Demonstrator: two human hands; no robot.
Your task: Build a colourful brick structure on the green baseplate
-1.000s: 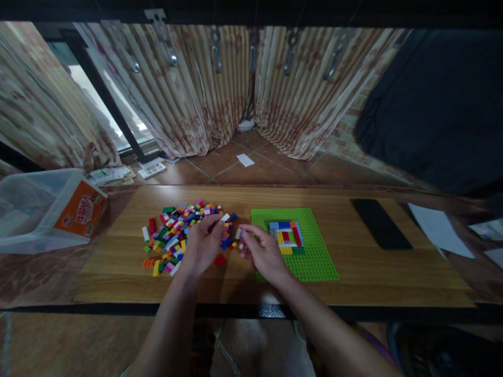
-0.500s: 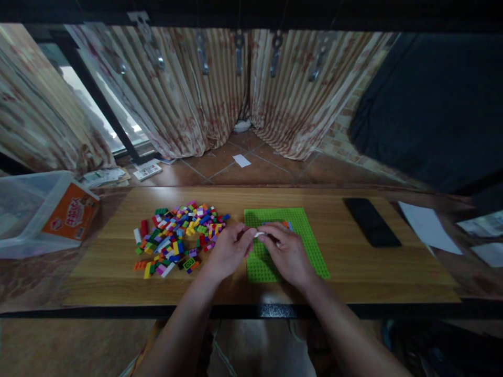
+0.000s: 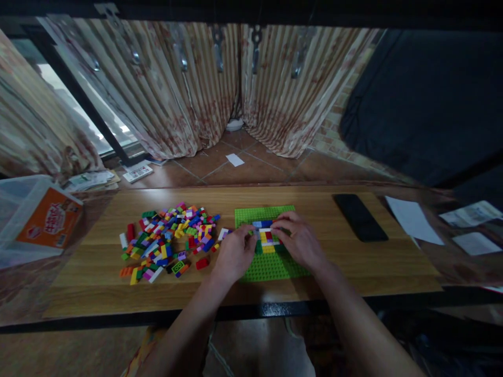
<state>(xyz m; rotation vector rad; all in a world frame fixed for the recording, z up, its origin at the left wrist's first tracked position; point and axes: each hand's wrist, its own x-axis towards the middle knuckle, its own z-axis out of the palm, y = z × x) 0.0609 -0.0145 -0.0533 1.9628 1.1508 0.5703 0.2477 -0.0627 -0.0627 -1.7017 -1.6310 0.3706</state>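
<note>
A green studded baseplate (image 3: 275, 272) lies flat on the wooden table under both hands. On it stands a low build of blue, white, red, yellow and green bricks (image 3: 268, 249). A narrow white brick (image 3: 265, 230) lies across the upper part of this build. My left hand (image 3: 234, 255) is closed, thumb and fingertips at the white brick's left end. From the other side my right hand (image 3: 299, 240) pinches its right end. The fingers cover parts of the build, and whether the white brick is pressed onto the studs cannot be seen.
Loose bricks in many colours (image 3: 168, 238) are spread left of the baseplate, with a red brick (image 3: 201, 263) near my left wrist. A black phone (image 3: 359, 217) lies to the right, beside white paper (image 3: 414, 220). A clear plastic box (image 3: 23, 251) stands far left.
My hands have come apart slightly and now bracket the build, with the white brick over it rather than held up between the fingertips. The camera view has shifted a little.
</note>
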